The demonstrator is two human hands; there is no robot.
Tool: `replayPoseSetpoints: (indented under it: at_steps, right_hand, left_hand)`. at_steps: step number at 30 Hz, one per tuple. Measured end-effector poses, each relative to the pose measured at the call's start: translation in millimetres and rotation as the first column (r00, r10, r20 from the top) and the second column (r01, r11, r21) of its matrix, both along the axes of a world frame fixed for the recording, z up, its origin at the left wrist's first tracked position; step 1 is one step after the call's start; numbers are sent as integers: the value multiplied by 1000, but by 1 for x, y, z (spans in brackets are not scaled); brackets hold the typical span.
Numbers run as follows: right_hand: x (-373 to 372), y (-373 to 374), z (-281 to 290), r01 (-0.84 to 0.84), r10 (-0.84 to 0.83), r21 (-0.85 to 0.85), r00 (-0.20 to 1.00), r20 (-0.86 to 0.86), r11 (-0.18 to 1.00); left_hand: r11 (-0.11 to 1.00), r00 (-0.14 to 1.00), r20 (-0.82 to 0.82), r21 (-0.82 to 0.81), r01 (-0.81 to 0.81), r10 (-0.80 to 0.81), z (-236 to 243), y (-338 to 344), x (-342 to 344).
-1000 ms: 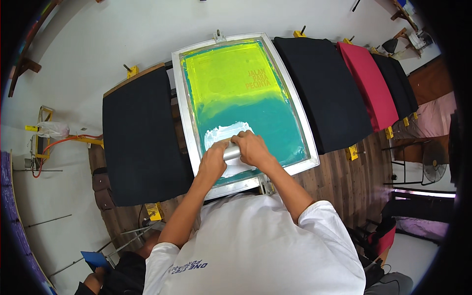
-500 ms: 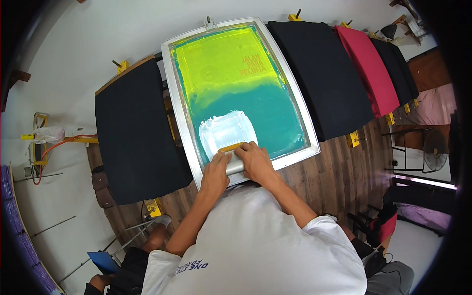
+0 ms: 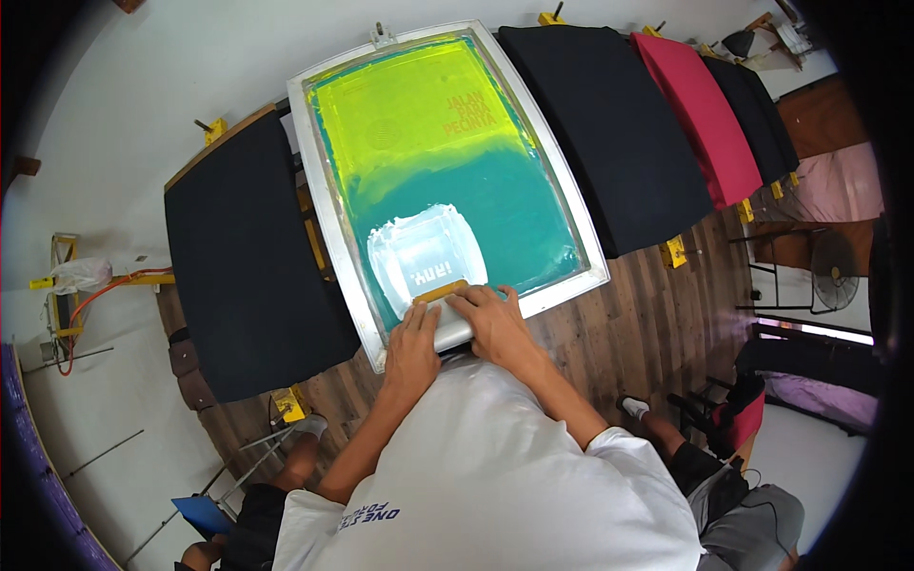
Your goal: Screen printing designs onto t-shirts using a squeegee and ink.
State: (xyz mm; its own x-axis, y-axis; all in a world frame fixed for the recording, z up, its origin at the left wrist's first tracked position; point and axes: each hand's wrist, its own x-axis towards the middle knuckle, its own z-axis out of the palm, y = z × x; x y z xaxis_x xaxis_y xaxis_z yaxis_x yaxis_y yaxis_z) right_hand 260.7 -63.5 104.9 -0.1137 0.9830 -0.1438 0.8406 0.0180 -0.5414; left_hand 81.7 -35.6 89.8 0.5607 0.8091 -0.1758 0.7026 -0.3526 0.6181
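Observation:
A silver-framed printing screen, coated yellow-green at the far end and teal nearer me, lies in front of me. A patch of white ink with faint lettering covers its lower left part. Both my hands are closed on a squeegee with a silver handle and an amber blade, at the screen's near edge just below the ink. My left hand grips its left end, fingers over the handle. My right hand grips the right end beside it.
Fabric-covered boards flank the screen: black at left, black and red at right. Yellow metal clamps line them. A standing fan is at far right. Other people's legs show at lower left and lower right.
The squeegee and both hands have moved toward me, down to the near edge, exposing a smoothed white patch with lettering. The screen appears higher and further left in view.

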Motion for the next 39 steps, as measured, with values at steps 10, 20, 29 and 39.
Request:
replayPoseSetpoints:
  at_steps: [10, 20, 29, 39]
  right_hand:
    - [68, -91, -32, 530, -722, -504, 594, -355, 682]
    - [34, -108, -54, 399, -882, -790, 133, -453, 465]
    - [25, -105, -60, 488, -843, -741, -19, -537, 461]
    - [18, -99, -51, 552, -830, -685, 23, -558, 476]
  left_hand:
    - [998, 998, -51, 42, 48, -46, 2, 5, -4]
    - [972, 985, -106, 173, 156, -139, -13, 1, -6]
    - [947, 964, -97, 186, 260, -246, 1, 20, -8]
    - [942, 947, -107, 113, 315, -303, 16, 31, -7]
